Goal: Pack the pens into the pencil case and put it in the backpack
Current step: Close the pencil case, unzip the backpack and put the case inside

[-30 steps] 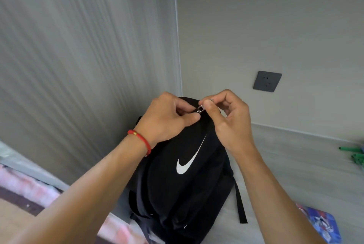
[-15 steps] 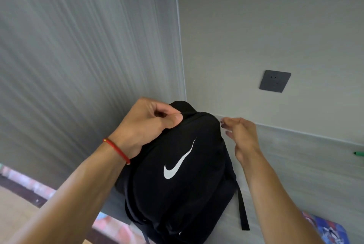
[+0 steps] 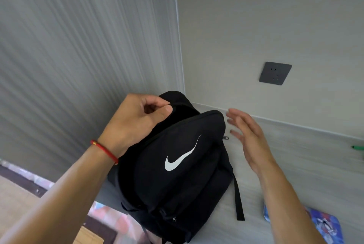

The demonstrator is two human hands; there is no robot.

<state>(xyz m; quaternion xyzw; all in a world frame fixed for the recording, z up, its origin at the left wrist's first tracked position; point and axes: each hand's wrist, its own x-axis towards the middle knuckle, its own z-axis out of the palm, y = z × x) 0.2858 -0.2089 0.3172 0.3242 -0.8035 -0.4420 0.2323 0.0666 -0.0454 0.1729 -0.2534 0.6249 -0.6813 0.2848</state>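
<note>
A black backpack point(image 3: 177, 180) with a white swoosh stands upright on the grey desk point(image 3: 307, 167), in the corner by the wall. My left hand point(image 3: 136, 123) pinches the top edge of the bag's upper flap. My right hand point(image 3: 248, 139) hovers just right of the bag with fingers spread, holding nothing. A metal zipper pull point(image 3: 226, 137) hangs at the bag's right side near that hand. A blue patterned pencil case point(image 3: 325, 226) lies flat at the desk's lower right, partly behind my right forearm. A green pen point(image 3: 357, 147) shows at the right edge.
A dark wall socket point(image 3: 275, 73) sits on the back wall above the desk. A grey panel point(image 3: 78, 66) rises close on the left of the bag. Below the desk's left edge there is floor and a pinkish patterned fabric point(image 3: 110, 218).
My right hand let go of the zipper pull at the bag's top and swung out to the right, opening its fingers. My left hand kept its pinch on the top edge.
</note>
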